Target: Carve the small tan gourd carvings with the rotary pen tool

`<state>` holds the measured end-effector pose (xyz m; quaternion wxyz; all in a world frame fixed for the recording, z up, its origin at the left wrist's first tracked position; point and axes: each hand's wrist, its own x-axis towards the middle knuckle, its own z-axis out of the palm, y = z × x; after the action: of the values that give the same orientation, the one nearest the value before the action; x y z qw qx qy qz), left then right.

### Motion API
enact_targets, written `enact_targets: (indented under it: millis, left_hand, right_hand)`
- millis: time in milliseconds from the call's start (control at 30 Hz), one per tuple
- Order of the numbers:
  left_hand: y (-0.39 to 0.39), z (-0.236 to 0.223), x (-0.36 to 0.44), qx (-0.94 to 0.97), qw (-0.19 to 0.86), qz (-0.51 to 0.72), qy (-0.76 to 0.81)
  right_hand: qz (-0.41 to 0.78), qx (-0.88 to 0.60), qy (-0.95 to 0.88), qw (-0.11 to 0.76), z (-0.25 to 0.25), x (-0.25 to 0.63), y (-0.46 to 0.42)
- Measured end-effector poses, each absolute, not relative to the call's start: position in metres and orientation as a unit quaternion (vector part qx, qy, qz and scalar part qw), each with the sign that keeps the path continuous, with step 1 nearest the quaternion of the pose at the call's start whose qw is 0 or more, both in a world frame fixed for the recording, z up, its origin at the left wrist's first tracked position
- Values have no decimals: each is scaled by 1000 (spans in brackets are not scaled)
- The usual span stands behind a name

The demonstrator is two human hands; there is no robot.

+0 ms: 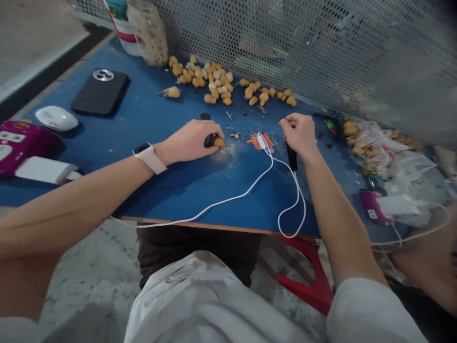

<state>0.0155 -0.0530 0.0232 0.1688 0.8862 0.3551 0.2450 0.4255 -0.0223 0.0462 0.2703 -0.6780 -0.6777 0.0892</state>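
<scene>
My left hand rests on the blue tabletop, its fingers closed on a small tan-yellow lump and a dark object. Pale crumbs lie under them. My right hand grips a black handle pointing down, and its tip is hidden by the fingers. Between my hands, a white cable ends at a white plug lying on orange scraps. A large pile of similar lumps lies further up the table.
A black phone, white computer mouse and magenta power strip sit at the left. A plastic bag of lumps lies at the right. Perforated metal mesh stands behind the table, and a red stool leg shows below.
</scene>
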Motion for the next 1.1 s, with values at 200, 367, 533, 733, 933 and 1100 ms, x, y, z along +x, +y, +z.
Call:
enact_targets:
  millis: [200, 367, 533, 733, 933, 1100]
  left_hand:
    - [-51, 22, 17, 883, 171, 250, 358]
    - [-50, 21, 19, 882, 169, 255, 358]
    - [-52, 24, 17, 880, 181, 260, 353]
    - [-57, 26, 16, 880, 173, 240, 372]
    - [-66, 28, 21, 880, 173, 227, 380]
    - [-68, 32, 19, 875, 173, 225, 393]
  right_hand:
    - [67, -634, -718, 280, 46, 424, -33]
    - [45, -613, -759, 214, 71, 377, -43]
    - [81, -554, -819, 128, 76, 310, -32]
    - [121, -516, -842, 105, 69, 311, -18]
    - [137, -511, -844, 88, 63, 333, -18]
    - [90, -494, -856, 126, 44, 327, -21]
